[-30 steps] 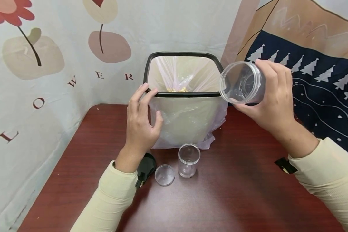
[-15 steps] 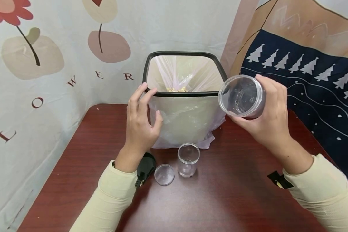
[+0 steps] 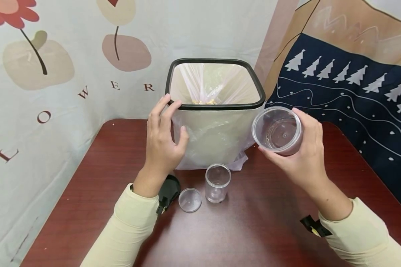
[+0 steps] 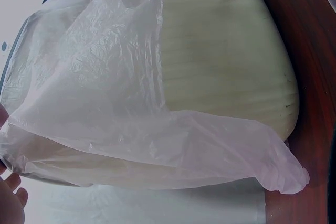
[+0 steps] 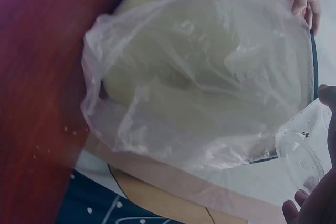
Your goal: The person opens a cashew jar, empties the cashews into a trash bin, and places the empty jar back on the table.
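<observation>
A cream waste bin (image 3: 217, 135) with a black rim and a clear plastic liner stands at the back of the dark red table (image 3: 274, 222); yellowish bits lie inside. My left hand (image 3: 162, 141) rests on the bin's near left corner, fingertips on the rim, thumb against the liner (image 4: 131, 108). My right hand (image 3: 302, 154) grips a wide clear empty jar (image 3: 277, 129), tilted with its mouth toward me, just right of the bin. In the right wrist view the jar (image 5: 304, 153) shows at the lower right beside the liner (image 5: 210, 77).
A small clear jar (image 3: 217, 183) stands upright in front of the bin, with a clear lid (image 3: 189, 200) lying left of it and a black object (image 3: 168, 191) by my left wrist. Patterned cloths hang behind and to the right.
My right hand has brought the wide jar down and toward me, from beside the bin's rim to below it, turning its mouth more upward. The left hand has stayed on the bin.
</observation>
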The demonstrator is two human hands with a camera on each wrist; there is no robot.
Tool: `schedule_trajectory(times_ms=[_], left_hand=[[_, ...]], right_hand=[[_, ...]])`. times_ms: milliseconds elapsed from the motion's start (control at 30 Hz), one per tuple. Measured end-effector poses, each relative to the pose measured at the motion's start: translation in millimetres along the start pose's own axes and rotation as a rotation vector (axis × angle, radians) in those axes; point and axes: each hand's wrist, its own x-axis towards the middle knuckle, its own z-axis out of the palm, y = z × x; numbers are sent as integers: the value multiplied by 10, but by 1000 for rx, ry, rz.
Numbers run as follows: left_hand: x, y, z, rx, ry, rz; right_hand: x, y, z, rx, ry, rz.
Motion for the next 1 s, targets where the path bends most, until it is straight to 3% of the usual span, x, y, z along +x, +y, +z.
schedule_trajectory(times_ms=[667,1000], left_hand=[[10,12,6,1,8,-2],[0,7,14,1,5,0]], right_hand=[[-481,38,222,37,-55,113],[-649,56,324,116,-94,218]])
